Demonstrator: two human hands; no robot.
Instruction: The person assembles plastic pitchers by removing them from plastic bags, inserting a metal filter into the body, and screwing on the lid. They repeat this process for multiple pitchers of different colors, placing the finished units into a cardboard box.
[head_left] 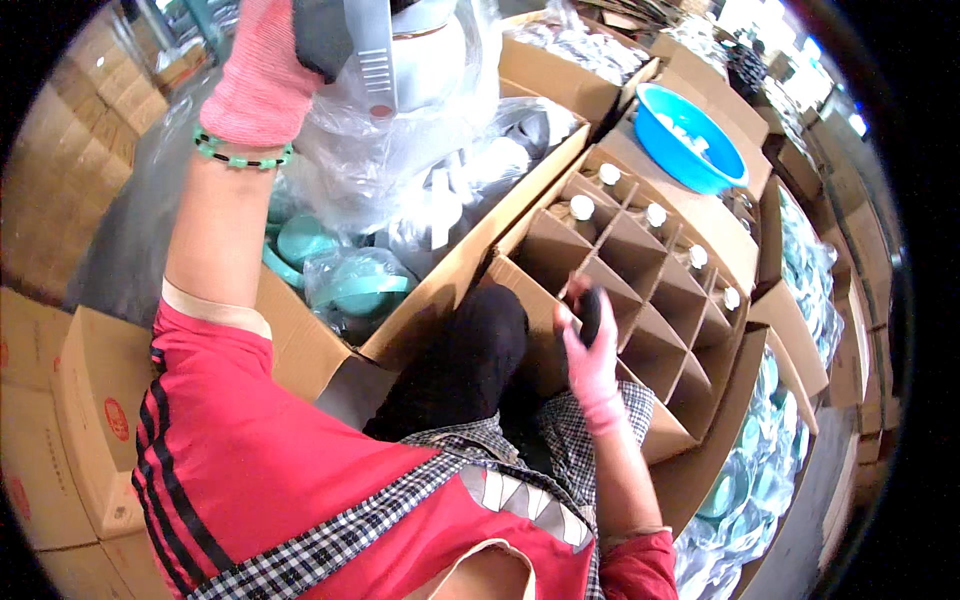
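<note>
My left hand (265, 75), in a pink glove with a dark palm, is raised at the upper left. It is closed on a grey plastic jug-like housing (372, 60) with a row of slots, partly inside a clear plastic bag. The jug is above an open carton (470, 265) of bagged grey and turquoise plastic parts (360, 285). My right hand (592, 350), gloved the same way, is at the near left side of a carton with cardboard dividers (640, 320). Its bent fingers are apart, with nothing visible in them. White-topped pieces (581, 207) stand in several far compartments.
A blue basin (690, 140) with small white pieces rests beyond the divided carton. Open cartons of bagged turquoise parts (745, 470) line the right side. Closed cartons (105, 420) stand at the left. My dark-trousered knee (480, 330) is between the two nearest cartons.
</note>
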